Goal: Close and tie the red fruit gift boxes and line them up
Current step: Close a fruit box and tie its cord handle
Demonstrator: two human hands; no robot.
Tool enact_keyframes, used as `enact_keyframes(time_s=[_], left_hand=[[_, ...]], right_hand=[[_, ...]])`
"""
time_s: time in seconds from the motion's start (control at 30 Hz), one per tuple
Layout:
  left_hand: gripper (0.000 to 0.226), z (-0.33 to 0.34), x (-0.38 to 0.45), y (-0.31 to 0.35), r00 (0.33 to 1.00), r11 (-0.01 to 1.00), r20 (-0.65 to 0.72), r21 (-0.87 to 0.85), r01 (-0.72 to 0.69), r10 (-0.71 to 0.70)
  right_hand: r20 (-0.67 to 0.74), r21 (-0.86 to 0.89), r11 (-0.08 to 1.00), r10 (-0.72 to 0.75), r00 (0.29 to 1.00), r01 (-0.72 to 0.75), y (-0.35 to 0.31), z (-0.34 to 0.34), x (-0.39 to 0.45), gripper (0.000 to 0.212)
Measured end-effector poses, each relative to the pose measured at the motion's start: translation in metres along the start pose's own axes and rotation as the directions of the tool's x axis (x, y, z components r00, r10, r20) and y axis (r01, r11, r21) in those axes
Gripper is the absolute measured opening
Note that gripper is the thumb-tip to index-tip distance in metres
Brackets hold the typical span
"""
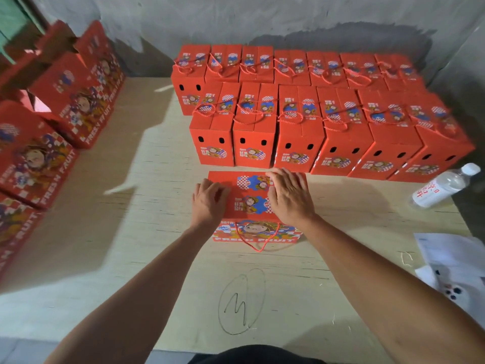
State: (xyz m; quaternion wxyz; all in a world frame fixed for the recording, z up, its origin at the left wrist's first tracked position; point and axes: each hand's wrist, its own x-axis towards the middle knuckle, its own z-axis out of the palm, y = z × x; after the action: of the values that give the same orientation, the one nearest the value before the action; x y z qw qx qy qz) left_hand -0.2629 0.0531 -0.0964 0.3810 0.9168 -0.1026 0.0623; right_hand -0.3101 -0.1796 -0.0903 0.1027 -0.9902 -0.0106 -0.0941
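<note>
A red fruit gift box [249, 203] stands on the wooden table [162, 258] right in front of me, its top flaps folded down. My left hand [208, 202] lies flat on the left part of the top. My right hand [288, 195] presses flat on the right part. A red cord handle [258, 240] hangs loose down the box's printed front. Behind it stand two rows of several closed boxes [301, 137] with red cords tied across their tops.
Several open or leaning red boxes [55, 122] crowd the table's left side. A clear water bottle [443, 186] lies at the right. White papers and a phone [454, 271] sit at the right edge. A pen scribble [241, 300] marks the near tabletop.
</note>
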Motion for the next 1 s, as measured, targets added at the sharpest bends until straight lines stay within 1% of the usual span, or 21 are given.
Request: enact_keyframes(time_s=[0.03,0.07,0.1,0.13,0.17,0.2,0.23,0.27,0.33,0.43,0.5,0.63,0.7,0.77,0.83,0.9,0.93,1.0], left_hand=[[0.016,0.002,-0.001,-0.001,1.0,0.999,-0.02,-0.045,0.007,-0.008],[0.02,0.004,-0.001,-0.001,0.999,0.995,-0.026,-0.094,0.023,-0.025],[0.033,0.005,-0.001,-0.003,0.998,0.988,-0.01,-0.146,0.055,-0.057],[0.047,0.006,0.0,-0.005,0.994,0.971,0.023,-0.211,0.114,-0.111],[0.058,0.005,0.001,-0.007,0.978,0.937,0.07,-0.281,0.207,-0.195],[0.063,0.004,0.001,-0.007,0.954,0.885,0.125,-0.356,0.301,-0.274],[0.062,0.004,0.001,-0.009,0.931,0.836,0.167,-0.409,0.365,-0.325],[0.057,0.005,0.0,-0.011,0.919,0.813,0.178,-0.429,0.394,-0.352],[0.05,0.007,0.0,-0.015,0.917,0.813,0.172,-0.424,0.399,-0.361],[0.044,0.009,0.003,-0.02,0.927,0.824,0.187,-0.425,0.376,-0.326],[0.038,0.008,0.004,-0.02,0.927,0.821,0.187,-0.429,0.376,-0.327],[0.028,0.006,0.001,-0.016,0.926,0.804,0.16,-0.461,0.376,-0.342],[0.027,0.004,-0.001,-0.012,0.916,0.765,0.155,-0.508,0.396,-0.371],[0.029,0.001,-0.003,-0.011,0.902,0.718,0.155,-0.557,0.417,-0.403],[0.028,0.0,-0.003,-0.009,0.891,0.717,0.16,-0.54,0.44,-0.425],[0.032,-0.001,-0.005,-0.004,0.862,0.718,0.167,-0.49,0.494,-0.479],[0.037,-0.001,-0.006,-0.002,0.834,0.703,0.162,-0.469,0.535,-0.527],[0.044,0.0,-0.012,0.006,0.767,0.638,0.145,-0.471,0.609,-0.626]], right_hand=[[-0.009,0.0,1.0,0.0,1.0,0.0,0.0,0.0,0.0,0.044],[-0.02,-0.003,1.0,-0.003,1.0,0.002,0.0,0.001,0.0,0.044],[-0.033,-0.006,1.0,-0.007,0.999,0.007,0.0,0.001,0.0,0.043],[-0.046,-0.008,1.0,-0.011,0.999,0.011,0.0,0.001,0.0,0.043],[-0.056,-0.009,1.0,-0.013,0.998,0.012,0.001,0.002,0.0,0.043],[-0.064,-0.013,1.0,-0.011,0.998,0.01,0.001,0.002,0.001,0.043],[-0.069,-0.017,1.0,-0.007,0.998,0.006,0.001,0.003,0.001,0.043],[-0.07,-0.023,1.0,-0.004,0.998,0.003,0.001,0.004,0.001,0.044],[-0.048,-0.034,0.999,0.011,0.999,-0.012,0.002,0.006,0.002,0.052],[0.046,-0.073,0.996,0.061,0.997,-0.057,0.003,0.01,0.006,0.074],[0.085,-0.116,0.99,0.095,0.992,-0.085,0.001,0.01,0.008,0.083],[0.056,-0.171,0.979,0.118,0.992,-0.106,-0.004,0.007,0.006,0.085],[0.036,-0.204,0.97,0.14,0.99,-0.13,-0.011,0.004,0.005,0.085],[0.035,-0.229,0.956,0.198,0.98,-0.185,-0.023,0.001,0.005,0.086],[0.066,-0.262,0.93,0.284,0.957,-0.258,-0.034,-0.001,0.003,0.089],[0.103,-0.321,0.896,0.355,0.929,-0.307,-0.043,-0.004,0.001,0.091],[0.112,-0.346,0.882,0.377,0.919,-0.319,-0.045,-0.006,-0.001,0.092],[0.122,-0.394,0.856,0.411,0.904,-0.336,-0.046,-0.011,0.0,0.093]])
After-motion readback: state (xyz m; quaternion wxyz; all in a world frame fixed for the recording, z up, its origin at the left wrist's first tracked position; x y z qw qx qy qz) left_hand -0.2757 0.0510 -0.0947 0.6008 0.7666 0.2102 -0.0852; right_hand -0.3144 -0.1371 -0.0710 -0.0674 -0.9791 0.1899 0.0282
